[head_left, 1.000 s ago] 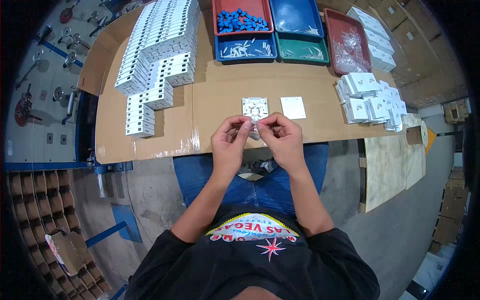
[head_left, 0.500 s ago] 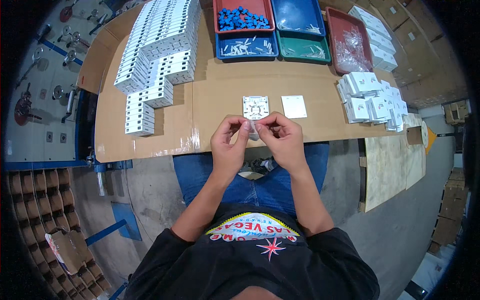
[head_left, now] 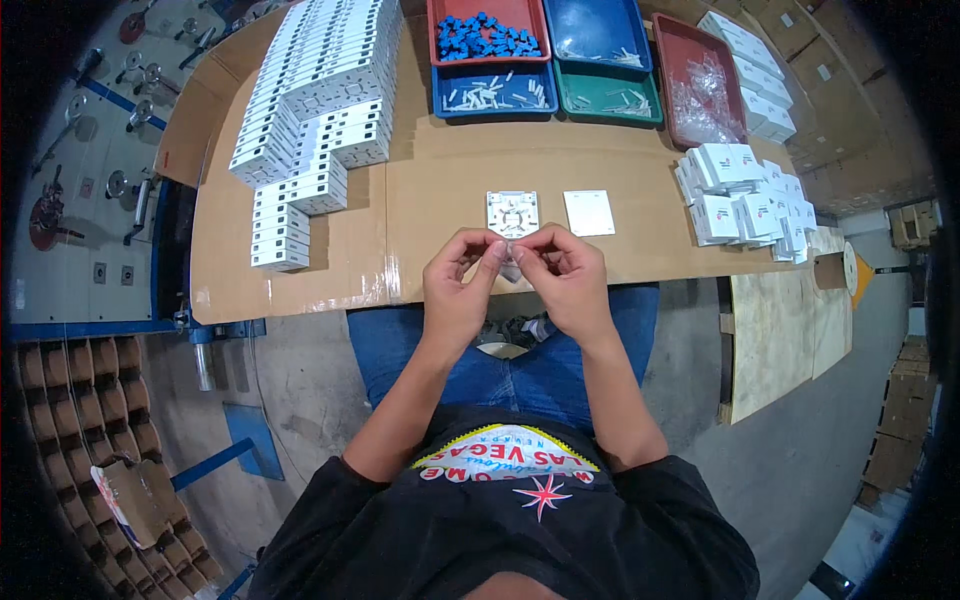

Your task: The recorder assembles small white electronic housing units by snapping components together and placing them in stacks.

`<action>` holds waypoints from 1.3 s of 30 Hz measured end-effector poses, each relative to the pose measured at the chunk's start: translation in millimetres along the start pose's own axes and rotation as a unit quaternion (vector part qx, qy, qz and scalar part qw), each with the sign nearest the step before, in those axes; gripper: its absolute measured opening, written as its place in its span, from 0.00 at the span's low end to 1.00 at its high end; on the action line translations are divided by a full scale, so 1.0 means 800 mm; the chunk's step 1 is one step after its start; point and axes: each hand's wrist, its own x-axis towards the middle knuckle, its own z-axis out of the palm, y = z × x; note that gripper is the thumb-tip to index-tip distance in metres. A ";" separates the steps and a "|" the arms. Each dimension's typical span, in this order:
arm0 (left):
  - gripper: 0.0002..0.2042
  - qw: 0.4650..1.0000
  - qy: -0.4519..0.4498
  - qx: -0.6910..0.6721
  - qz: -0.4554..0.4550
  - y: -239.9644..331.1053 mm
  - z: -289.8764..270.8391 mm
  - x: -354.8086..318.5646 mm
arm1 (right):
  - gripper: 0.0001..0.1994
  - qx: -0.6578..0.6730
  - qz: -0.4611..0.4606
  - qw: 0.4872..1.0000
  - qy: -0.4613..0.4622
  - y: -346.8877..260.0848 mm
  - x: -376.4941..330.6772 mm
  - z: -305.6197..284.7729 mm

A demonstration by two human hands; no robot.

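Close in front of me, my left hand [head_left: 462, 287] and my right hand [head_left: 568, 282] meet fingertip to fingertip at the table's near edge. Both pinch a small clear plastic bag [head_left: 511, 272], which hangs below the fingers; what it contains is too small to make out. Just beyond the fingertips lies an open white square plastic housing [head_left: 512, 211] with moulded fittings inside. To its right rests a flat white square cover [head_left: 589, 213]. Neither hand touches the cover.
Stacked white housings [head_left: 318, 100] rise at the left. Along the back stand a red tray [head_left: 490, 62] of blue parts, a blue tray [head_left: 492, 116] and a green tray [head_left: 610, 120] of small pieces. A darker red tray [head_left: 672, 60] holds clear bags. White packs [head_left: 740, 195] pile at the right.
My hands stay nearly in place, with the fingertips shifting slightly on the plastic bag. The housing and the cover have not moved.
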 end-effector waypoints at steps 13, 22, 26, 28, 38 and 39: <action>0.06 0.998 -0.020 -0.045 -0.034 0.000 -0.009 0.006 | 0.05 -0.096 -0.011 0.995 -0.010 -0.014 0.003 -0.004; 0.07 0.994 0.023 -0.073 -0.076 0.002 0.003 0.006 | 0.06 -0.099 0.025 0.995 0.003 -0.020 0.005 -0.013; 0.08 0.994 0.037 -0.065 -0.076 -0.007 0.002 0.005 | 0.06 -0.078 0.034 0.996 -0.005 -0.010 0.005 -0.015; 0.08 0.993 0.043 -0.071 -0.080 -0.011 0.005 0.004 | 0.06 -0.061 0.043 0.997 -0.016 -0.002 0.005 -0.020; 0.07 0.994 -0.016 -0.024 -0.107 -0.034 -0.003 0.002 | 0.07 -0.117 0.080 0.984 -0.107 0.003 0.007 -0.041; 0.07 0.994 -0.019 -0.024 -0.109 -0.033 -0.002 0.003 | 0.07 -0.117 0.081 0.984 -0.105 0.010 0.007 -0.041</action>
